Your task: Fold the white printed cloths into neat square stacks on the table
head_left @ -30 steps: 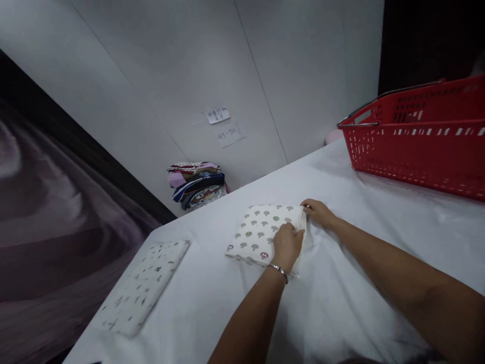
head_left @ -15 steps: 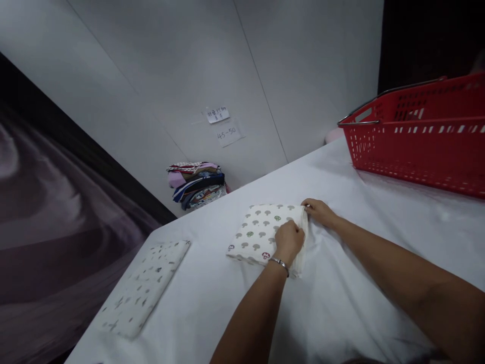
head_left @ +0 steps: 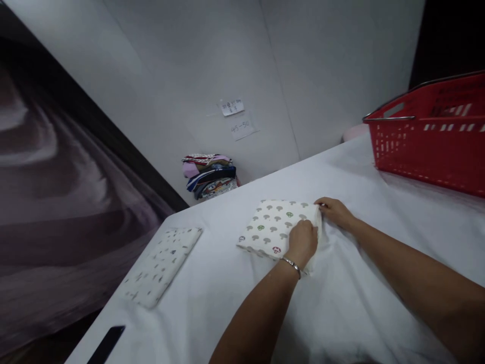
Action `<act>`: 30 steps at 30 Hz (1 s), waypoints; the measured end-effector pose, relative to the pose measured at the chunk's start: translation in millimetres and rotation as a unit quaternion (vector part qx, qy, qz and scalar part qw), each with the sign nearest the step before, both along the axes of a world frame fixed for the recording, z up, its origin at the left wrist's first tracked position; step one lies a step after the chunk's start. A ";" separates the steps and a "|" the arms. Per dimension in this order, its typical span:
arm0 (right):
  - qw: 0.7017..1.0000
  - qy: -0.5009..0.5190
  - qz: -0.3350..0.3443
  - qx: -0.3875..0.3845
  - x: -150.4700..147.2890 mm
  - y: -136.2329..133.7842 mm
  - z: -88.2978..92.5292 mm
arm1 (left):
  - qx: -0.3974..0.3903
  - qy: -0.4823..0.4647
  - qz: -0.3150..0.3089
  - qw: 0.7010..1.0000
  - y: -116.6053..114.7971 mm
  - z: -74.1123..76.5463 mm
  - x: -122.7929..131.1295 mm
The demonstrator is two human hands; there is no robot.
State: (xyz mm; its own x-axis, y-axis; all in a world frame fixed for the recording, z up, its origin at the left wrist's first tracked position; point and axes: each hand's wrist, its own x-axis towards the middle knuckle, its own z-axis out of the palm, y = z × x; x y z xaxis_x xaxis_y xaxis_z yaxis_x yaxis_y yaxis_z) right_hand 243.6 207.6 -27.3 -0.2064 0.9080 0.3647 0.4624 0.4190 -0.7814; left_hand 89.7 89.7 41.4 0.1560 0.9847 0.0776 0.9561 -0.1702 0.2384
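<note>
A folded white cloth [head_left: 269, 225] printed with grey, green and red mushrooms lies flat on the table. My left hand [head_left: 303, 240], with a silver bracelet at its wrist, rests on the cloth's right side, fingers curled over the edge there. At the far right corner, my right hand [head_left: 335, 211] pinches the cloth between thumb and fingers. The left hand covers part of the cloth's right edge. Further left lies a second folded white cloth [head_left: 161, 268] with small dark motifs, apart from both hands.
A red plastic basket [head_left: 432, 149] with a metal handle stands on the white-covered table [head_left: 212, 298] at the right. Folded clothes [head_left: 210, 174] are stacked beyond the far edge, under paper notes [head_left: 242, 126] on the wall. A flat black object [head_left: 106, 345] lies at the near left.
The camera has turned, so the scene sits further right and the flat black object shows at the lower left. Both hands keep nearly the same places on the mushroom cloth.
</note>
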 end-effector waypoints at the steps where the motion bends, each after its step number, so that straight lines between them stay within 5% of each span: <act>1: 1.000 -0.003 0.000 -0.001 0.3 0.1 -0.3 | 0.001 0.003 -0.014 1.000 -2.8 1.6 -5.3; 5: 1.000 -0.018 -0.005 -0.001 2.2 1.7 -4.8 | 0.041 0.027 -0.034 0.998 -18.5 1.5 -26.0; 12: 0.998 -0.054 -0.003 -0.033 4.8 6.1 -2.3 | 0.084 0.027 -0.039 0.995 -36.7 -20.2 -30.8; 15: 0.996 -0.077 -0.010 0.046 -8.5 -6.3 21.6 | 0.089 0.036 -0.039 0.995 -35.0 -22.0 -29.2; 19: 0.974 -0.121 0.079 0.174 -43.4 -33.3 45.2 | 0.105 0.051 -0.046 0.992 -31.3 -25.5 -26.7; 24: 0.938 -0.315 0.100 0.103 -61.3 -37.3 20.2 | 0.122 0.056 -0.048 0.990 -28.9 -31.2 -24.2; 30: 0.922 -0.372 0.091 0.064 -49.4 -28.8 -3.4 | 0.096 0.012 -0.043 0.994 -41.2 -22.0 -46.4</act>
State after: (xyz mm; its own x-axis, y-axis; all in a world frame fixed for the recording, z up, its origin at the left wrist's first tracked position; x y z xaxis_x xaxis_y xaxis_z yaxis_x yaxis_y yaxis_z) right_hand 194.1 178.8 -30.7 -0.5867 0.7934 0.1622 0.7633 0.6087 -0.2165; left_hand 43.3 48.6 19.4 0.2431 0.9350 0.2583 0.9410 -0.2919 0.1711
